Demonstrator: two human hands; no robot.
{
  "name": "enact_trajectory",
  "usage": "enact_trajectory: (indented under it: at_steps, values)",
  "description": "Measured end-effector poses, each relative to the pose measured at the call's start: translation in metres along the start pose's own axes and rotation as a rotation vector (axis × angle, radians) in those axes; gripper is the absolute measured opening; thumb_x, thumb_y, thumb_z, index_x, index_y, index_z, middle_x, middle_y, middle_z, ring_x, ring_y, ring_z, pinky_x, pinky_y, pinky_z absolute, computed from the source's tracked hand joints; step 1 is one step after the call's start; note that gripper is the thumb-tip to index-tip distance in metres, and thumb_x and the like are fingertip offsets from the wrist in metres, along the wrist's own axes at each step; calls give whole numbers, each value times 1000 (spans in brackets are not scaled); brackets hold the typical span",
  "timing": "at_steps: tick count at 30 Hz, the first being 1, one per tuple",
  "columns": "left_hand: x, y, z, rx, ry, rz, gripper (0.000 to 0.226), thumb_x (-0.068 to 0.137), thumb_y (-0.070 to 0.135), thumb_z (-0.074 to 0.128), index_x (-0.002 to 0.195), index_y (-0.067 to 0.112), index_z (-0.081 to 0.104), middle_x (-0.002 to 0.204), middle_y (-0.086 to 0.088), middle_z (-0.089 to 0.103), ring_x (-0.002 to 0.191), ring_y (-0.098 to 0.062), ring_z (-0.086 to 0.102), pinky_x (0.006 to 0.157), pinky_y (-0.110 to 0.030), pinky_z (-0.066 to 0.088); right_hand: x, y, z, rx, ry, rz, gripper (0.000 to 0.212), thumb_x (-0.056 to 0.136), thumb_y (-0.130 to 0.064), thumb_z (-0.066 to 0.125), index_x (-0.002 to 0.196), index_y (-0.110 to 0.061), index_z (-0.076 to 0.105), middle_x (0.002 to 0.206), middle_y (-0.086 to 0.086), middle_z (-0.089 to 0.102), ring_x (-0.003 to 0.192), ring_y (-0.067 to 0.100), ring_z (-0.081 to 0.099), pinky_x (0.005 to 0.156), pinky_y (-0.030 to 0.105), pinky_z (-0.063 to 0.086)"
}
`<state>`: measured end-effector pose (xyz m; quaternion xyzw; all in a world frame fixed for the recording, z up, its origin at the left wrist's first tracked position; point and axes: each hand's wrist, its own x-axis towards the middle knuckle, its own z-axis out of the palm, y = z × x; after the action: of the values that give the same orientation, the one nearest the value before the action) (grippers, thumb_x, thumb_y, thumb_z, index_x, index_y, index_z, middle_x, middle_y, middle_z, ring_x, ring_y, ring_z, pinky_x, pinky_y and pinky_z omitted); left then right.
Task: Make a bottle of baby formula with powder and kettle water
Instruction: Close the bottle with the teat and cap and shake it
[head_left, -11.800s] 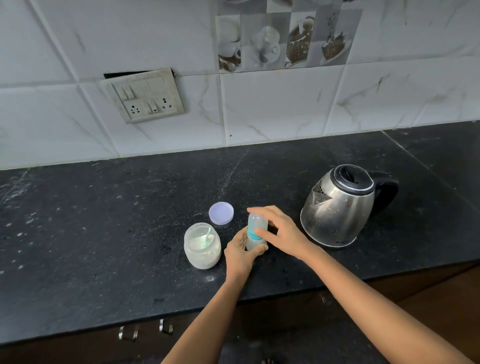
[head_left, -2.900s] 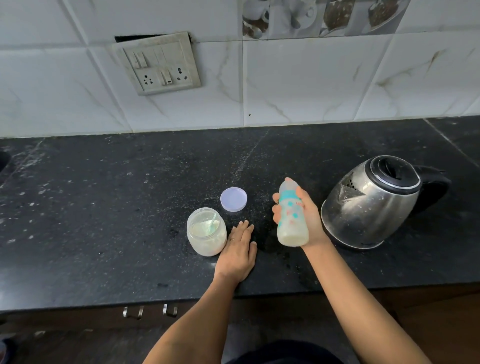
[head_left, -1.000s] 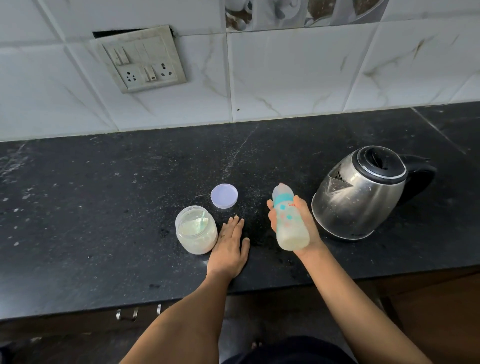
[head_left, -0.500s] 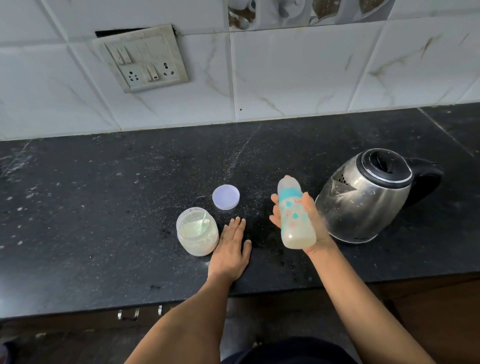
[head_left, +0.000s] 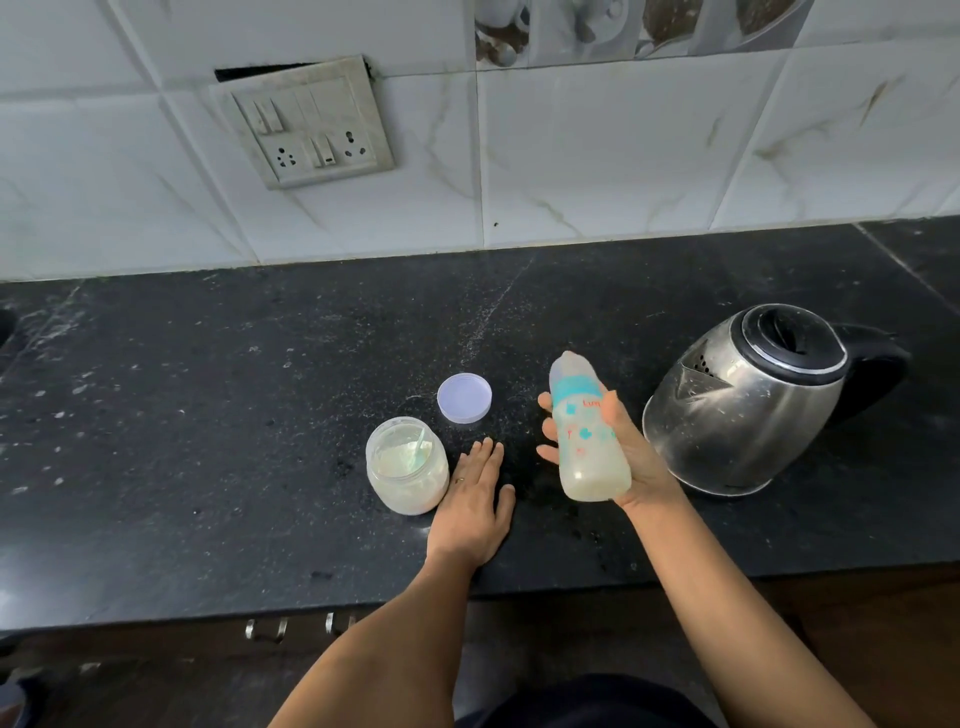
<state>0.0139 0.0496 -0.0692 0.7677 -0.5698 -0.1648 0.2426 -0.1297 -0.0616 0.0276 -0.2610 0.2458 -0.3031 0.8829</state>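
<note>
Bottle (head_left: 587, 436), earlier standing on desk (head_left: 208, 415), now lifted, capped, milky; right hand (head_left: 641, 470) grips it, tilted. Left hand (head_left: 475, 499) flat, open, beside jar (head_left: 407, 467). Judged: shaking stage, nearly done.

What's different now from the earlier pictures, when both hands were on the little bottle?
The left hand let go of the bottle and now lies flat on the counter beside the powder jar. The right hand lifted the bottle off the counter and grips it, tilted, in the air; lately it has barely moved. The powder jar, its lid and the kettle stayed put.
</note>
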Motion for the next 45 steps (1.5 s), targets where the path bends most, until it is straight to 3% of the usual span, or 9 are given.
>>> enact_trajectory:
  at_steps: [4,12,25,27,31,35,38,42,45]
  values:
    - [1,0,0,3,3,3,55,101,31,37,153,18,22,161,1,15,149,-14,5,118,-21,-7,9,1,2,181,69,-85,128,37,-38,97,146,-13,34,102,17,69,90,27,70,71,47,58]
    - [0,2,-1,-5,11,-7,55,102,31,37,153,19,22,161,2,14,149,-14,5,116,-20,-7,12,6,-2,112,148,-121,128,40,-43,96,145,-7,33,100,18,66,88,26,70,75,44,58]
    - [-1,2,-1,-2,19,-9,55,102,31,38,153,20,21,161,3,13,149,-12,3,115,-18,-10,2,6,-8,-112,-41,-35,119,45,-55,89,143,-16,35,113,12,68,90,23,69,70,36,58]
    - [0,2,0,0,27,-7,55,101,30,38,153,19,22,161,2,15,149,-13,5,115,-18,-9,10,8,-6,-2,3,-40,126,42,-50,93,145,-10,33,110,15,68,93,26,70,73,38,58]
    - [-1,2,0,-9,25,-10,55,101,31,39,153,20,24,161,3,16,149,-13,6,117,-19,-7,8,1,-9,48,-5,-17,106,36,-49,94,122,-4,53,100,13,71,85,22,71,70,35,58]
    - [0,1,1,-11,30,-6,55,101,30,40,152,19,24,161,2,17,149,-13,7,118,-22,-5,11,7,-11,28,56,-58,118,38,-49,94,135,-7,42,104,15,70,89,24,71,72,38,58]
    - [0,2,1,-12,24,-6,55,101,30,38,153,19,23,161,3,15,149,-12,4,118,-20,-7,14,5,-11,99,66,-57,107,39,-46,96,124,0,49,100,17,68,87,24,70,74,37,59]
    - [0,1,0,-17,25,-7,55,101,31,38,153,20,22,161,4,14,149,-11,3,116,-18,-9,7,3,-11,-15,16,-35,103,50,-50,89,137,-17,45,112,14,68,85,23,70,68,36,58]
    - [0,1,0,-13,21,-7,55,102,31,38,153,20,22,161,4,14,149,-12,3,116,-18,-9,18,3,-6,75,133,-108,114,53,-45,90,144,-6,34,109,17,65,90,25,70,74,39,59]
